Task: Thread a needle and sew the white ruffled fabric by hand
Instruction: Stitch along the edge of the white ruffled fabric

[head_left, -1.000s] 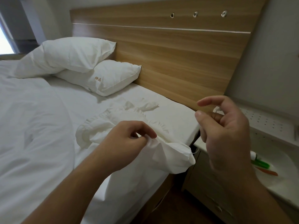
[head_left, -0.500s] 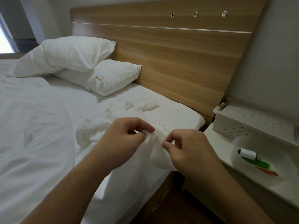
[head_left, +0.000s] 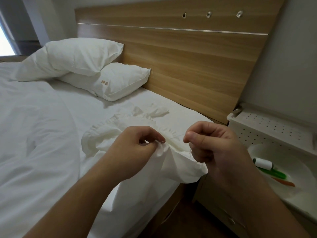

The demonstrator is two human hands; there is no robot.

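Note:
The white ruffled fabric (head_left: 109,134) lies on the bed's near corner, one fold hanging over the edge. My left hand (head_left: 137,148) pinches a raised fold of it between thumb and fingers. A thin pale thread (head_left: 161,141) shows at that pinch. My right hand (head_left: 211,143) is just to the right, a little above the fabric, its thumb and forefinger pinched together with a short bit of thread hanging below them. The needle itself is too small to make out.
Two white pillows (head_left: 82,57) lean on the wooden headboard (head_left: 188,54). At the right, a bedside table carries a white perforated box (head_left: 267,127) and a white bowl (head_left: 305,170) holding a thread spool (head_left: 263,163) and green and orange tools.
My right hand swung down from high at the right to the fabric by my left hand, then drew back a little to the right. My left hand kept its pinch.

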